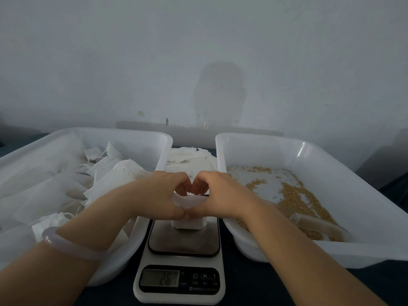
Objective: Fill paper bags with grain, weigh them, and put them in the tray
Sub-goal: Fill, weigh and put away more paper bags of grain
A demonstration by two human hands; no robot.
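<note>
Two bare hands were close together over a small digital scale [180, 283], the left hand [162, 195] and the right hand [217, 195] each with fingers curled, pinching the open top of a white paper bag [190, 224] that stood on the scale's steel platform. To the left of the scale, the left tray [110, 130] held a heap of white bags [55, 191]. To its right, the right tray [265, 138] held scattered grain [295, 195] and a clear scoop [315, 224], and a pale bangle [70, 247] circled the left wrist.
</note>
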